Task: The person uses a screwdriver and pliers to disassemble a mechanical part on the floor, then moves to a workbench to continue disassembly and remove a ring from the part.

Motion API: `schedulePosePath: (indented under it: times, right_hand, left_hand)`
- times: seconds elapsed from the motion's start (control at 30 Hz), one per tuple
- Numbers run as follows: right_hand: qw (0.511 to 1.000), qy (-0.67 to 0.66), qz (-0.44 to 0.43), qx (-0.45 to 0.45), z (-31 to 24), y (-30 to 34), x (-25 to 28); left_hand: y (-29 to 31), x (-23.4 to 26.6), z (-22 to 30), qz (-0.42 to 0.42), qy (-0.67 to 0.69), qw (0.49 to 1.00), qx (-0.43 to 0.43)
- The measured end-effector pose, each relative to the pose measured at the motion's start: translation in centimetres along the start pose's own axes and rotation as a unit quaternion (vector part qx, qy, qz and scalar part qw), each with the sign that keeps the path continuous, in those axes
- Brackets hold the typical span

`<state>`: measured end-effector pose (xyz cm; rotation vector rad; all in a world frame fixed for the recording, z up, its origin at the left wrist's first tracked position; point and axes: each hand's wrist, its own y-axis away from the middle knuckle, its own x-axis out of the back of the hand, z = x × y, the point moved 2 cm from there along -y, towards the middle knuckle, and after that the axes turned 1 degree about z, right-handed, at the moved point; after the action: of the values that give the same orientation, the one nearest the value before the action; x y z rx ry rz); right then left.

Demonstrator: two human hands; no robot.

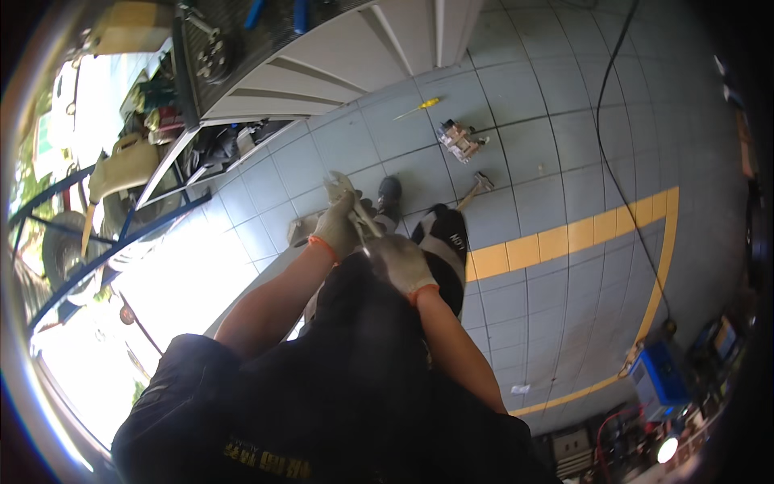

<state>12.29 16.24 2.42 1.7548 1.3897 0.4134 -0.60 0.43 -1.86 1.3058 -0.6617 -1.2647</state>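
My left hand [339,223], in a pale work glove with an orange cuff, is closed around a long metal hand tool [337,187] with a jaw-like head. The head sticks out beyond my fingers, away from me; blur hides its exact kind. My right hand [405,262], gloved alike, is closed at the near end of the same tool, over my lap. On the tiled floor ahead lie a hammer [476,189], a metal mechanical part like a brake caliper [461,141] and a yellow-handled screwdriver [428,103].
A grey metal cabinet [355,60] with tools on top stands ahead to the left. A blue-framed rack [76,278] with a beige jug [129,165] is at the left. A black cable [600,121] crosses the floor at right, over a yellow line [564,238], towards a blue machine [659,379].
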Motion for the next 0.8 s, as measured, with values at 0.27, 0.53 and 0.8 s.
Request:
schedulePosePath:
  times: [0.27,0.53,0.8]
  right_hand:
    - [0.98,0.096,0.149,0.095,5.1,-4.6,0.7]
    - [0.951,-0.175,0.231,-0.11,8.9,-14.7,9.0]
    - [0.97,0.17,0.171,-0.014,10.7,-30.9,11.5]
  left_hand:
    - [-9.9,1.6,-0.7,-0.088,-0.037,0.987,0.132]
    - [-26.5,-3.3,-9.0,-0.095,0.031,0.957,0.271]
    - [-36.9,-5.3,-3.9,-0.121,-0.196,0.966,0.122]
